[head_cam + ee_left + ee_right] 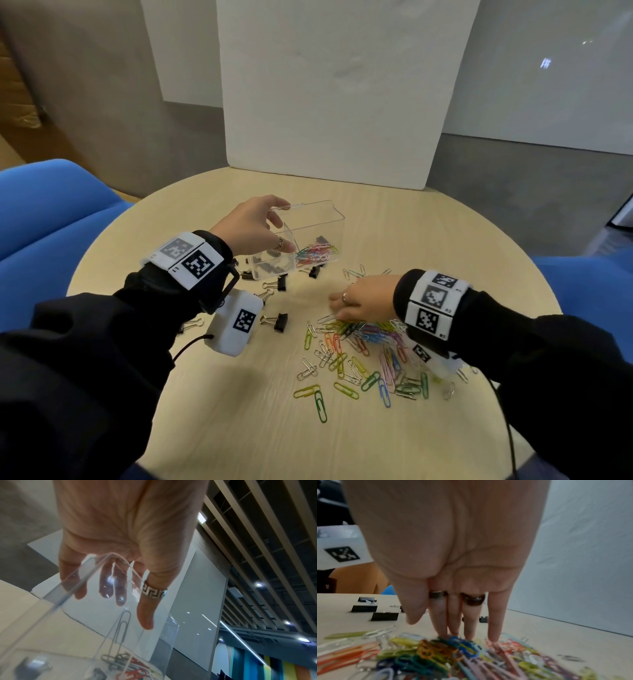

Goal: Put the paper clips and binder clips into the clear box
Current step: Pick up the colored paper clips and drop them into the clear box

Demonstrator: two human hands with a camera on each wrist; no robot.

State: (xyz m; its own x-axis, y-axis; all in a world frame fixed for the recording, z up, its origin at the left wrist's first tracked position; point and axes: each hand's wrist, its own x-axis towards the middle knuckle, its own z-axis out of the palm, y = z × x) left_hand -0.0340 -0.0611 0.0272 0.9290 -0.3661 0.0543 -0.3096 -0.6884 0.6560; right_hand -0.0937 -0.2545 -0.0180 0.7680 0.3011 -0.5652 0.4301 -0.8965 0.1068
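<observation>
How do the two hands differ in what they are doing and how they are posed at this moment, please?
The left hand is raised and holds the clear box by its wall, thumb outside and fingers inside; the right hand is low on the table, holding nothing. The left grip is curled round the wall; the right hand's fingers are straight, tips on the paper clip pile. Both wear rings and tagged wristbands.
</observation>
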